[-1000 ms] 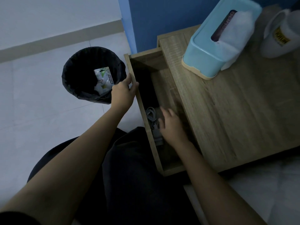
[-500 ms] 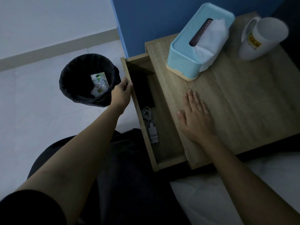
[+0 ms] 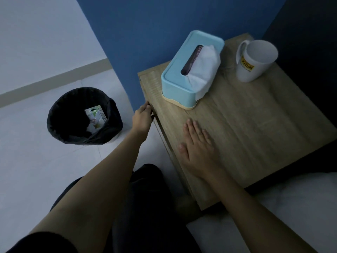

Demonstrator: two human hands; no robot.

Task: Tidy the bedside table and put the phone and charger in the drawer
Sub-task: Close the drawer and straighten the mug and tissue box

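The wooden bedside table (image 3: 255, 128) stands against a blue wall. Its drawer front (image 3: 165, 141) sits pushed in under the left edge of the top, so the phone and charger are hidden. My left hand (image 3: 142, 118) rests against the top of the drawer front, fingers curled on its edge. My right hand (image 3: 197, 149) lies flat, palm down, fingers apart, on the table top near its left front. It holds nothing.
A light blue tissue box (image 3: 191, 70) with a tissue sticking out stands at the back of the table. A white mug (image 3: 255, 60) stands at the back right. A black bin (image 3: 83, 115) with litter is on the floor to the left. White bedding (image 3: 291, 207) lies at the lower right.
The open drawer, with phone and charger inside, has been pushed shut by my left hand. My right hand came out of the drawer and settled flat on the table top.
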